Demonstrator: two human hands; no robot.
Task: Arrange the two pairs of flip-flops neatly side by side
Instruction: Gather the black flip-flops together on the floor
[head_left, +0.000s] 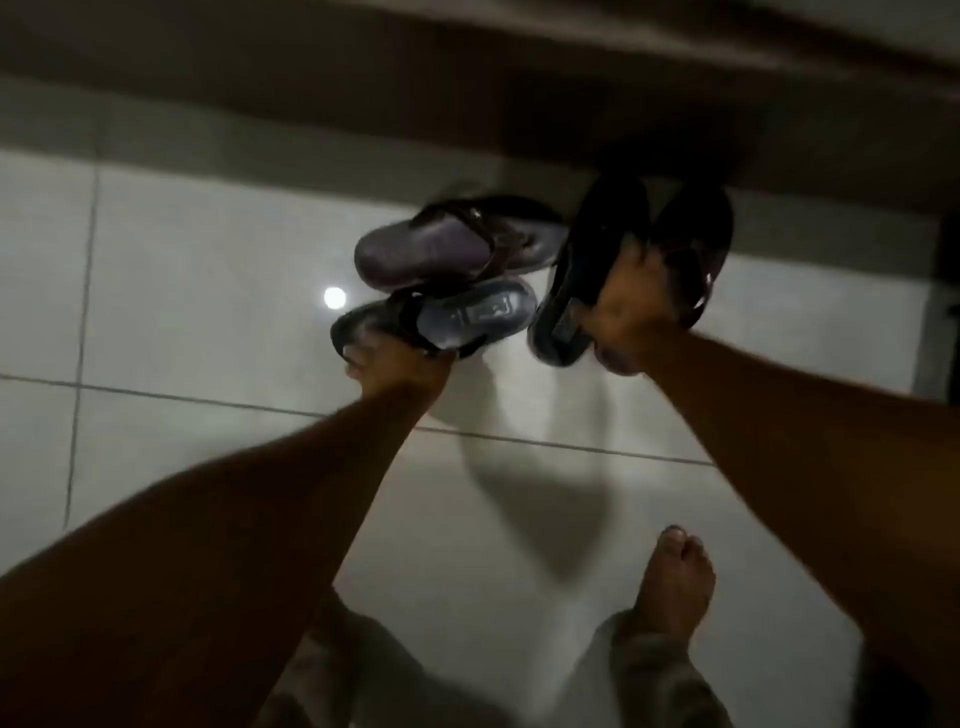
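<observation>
1. your left hand (395, 366) is closed around the edge of a grey-soled flip-flop (441, 319), holding it above the floor.
2. a second grey flip-flop (441, 244) with a dark strap lies just beyond the first, overlapping it; whether your left hand grips it too cannot be told through the blur.
3. your right hand (631, 312) has its fingers curled tight over two black flip-flops: one black flip-flop (592, 249) on the left, the other black flip-flop (696, 228) touching it on the right.
4. both pairs hang above the pale tiled floor (208, 291), close together, near the dark band along the wall.
5. there is a rectangular mark on the near grey sole, but its writing is too blurred to read.
6. no container is in view; your bare foot (672, 577) stands on the tiles below.
</observation>
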